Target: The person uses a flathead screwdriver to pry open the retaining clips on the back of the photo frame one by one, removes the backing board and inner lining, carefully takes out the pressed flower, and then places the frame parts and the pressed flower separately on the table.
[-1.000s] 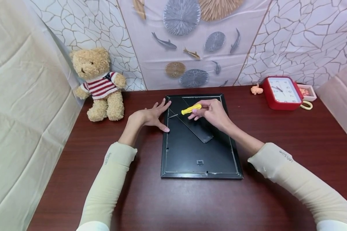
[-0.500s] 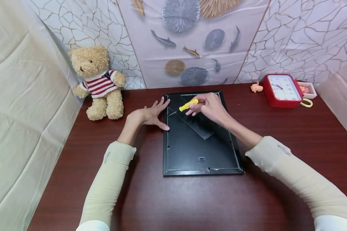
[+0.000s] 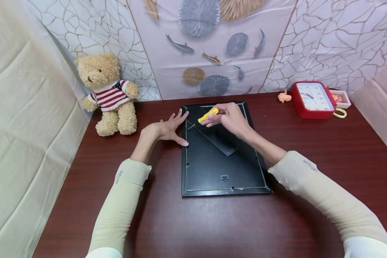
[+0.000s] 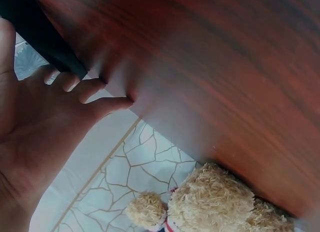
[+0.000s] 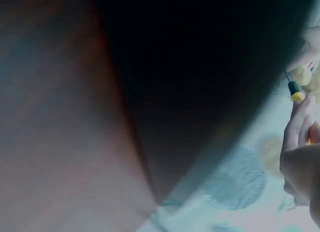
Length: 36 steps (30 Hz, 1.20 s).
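Observation:
A black picture frame lies back side up on the table, its stand flap slanting across the backing. My right hand grips a screwdriver by its yellow handle. The screwdriver's tip meets the frame's left inner edge, near the upper left. Fingers spread, my left hand rests against the frame's left side, its thumb and a fingertip on the border. In the left wrist view, the left hand's fingertips touch the table beside the dark frame. The right wrist view shows the screwdriver in the fingers at the right edge.
A teddy bear in a striped sweater sits at the back left against the wall. At the back right stand a red clock, a small pink figurine, a small box and a pale yellow ring.
My right hand and the screwdriver handle have shifted slightly left and up, and the screwdriver now stands more steeply. The left hand stays in place on the frame.

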Motion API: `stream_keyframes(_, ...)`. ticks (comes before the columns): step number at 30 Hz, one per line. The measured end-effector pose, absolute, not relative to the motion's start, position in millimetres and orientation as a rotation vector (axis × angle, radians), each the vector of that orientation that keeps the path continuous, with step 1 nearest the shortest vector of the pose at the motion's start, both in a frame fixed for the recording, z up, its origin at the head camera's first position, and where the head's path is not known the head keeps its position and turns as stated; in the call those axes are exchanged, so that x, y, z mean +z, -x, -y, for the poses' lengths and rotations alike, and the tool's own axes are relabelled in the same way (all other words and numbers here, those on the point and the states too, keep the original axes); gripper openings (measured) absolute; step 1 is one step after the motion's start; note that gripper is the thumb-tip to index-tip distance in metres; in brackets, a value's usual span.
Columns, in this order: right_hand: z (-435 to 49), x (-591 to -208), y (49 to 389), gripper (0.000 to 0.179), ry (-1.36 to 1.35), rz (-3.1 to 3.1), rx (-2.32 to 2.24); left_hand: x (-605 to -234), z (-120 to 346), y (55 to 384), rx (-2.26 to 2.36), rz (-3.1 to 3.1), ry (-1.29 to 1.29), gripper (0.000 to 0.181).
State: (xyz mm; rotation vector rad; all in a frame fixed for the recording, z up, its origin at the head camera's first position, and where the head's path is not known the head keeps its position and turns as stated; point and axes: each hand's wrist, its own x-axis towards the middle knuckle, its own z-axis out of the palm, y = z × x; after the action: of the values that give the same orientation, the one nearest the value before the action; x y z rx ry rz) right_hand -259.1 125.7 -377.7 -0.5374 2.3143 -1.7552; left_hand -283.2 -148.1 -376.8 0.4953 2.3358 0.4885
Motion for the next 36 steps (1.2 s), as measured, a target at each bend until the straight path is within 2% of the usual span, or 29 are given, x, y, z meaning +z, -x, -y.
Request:
stream_keyframes(8, -136, -395, 265, 0.029, 0.460, -2.005, -2.021, -376, 147, 283, 0.480, -2.335, -0.511, 0.125)
stream_keyframes(19, -112, -369, 256, 0.020, 0.702, -2.571, -1.512, -378, 147, 282, 0.488, -2.341, -0.521, 0.124)
stream_keyframes(24, -110, -365, 258, 0.020, 0.684, -2.616, -1.453, -377, 148, 284, 0.482, -2.337, -0.505, 0.124)
stream_keyframes(36, -94, -349, 261, 0.008, 0.840, -2.657, -1.370, -375, 146, 283, 0.460, -2.350, -0.503, 0.125)
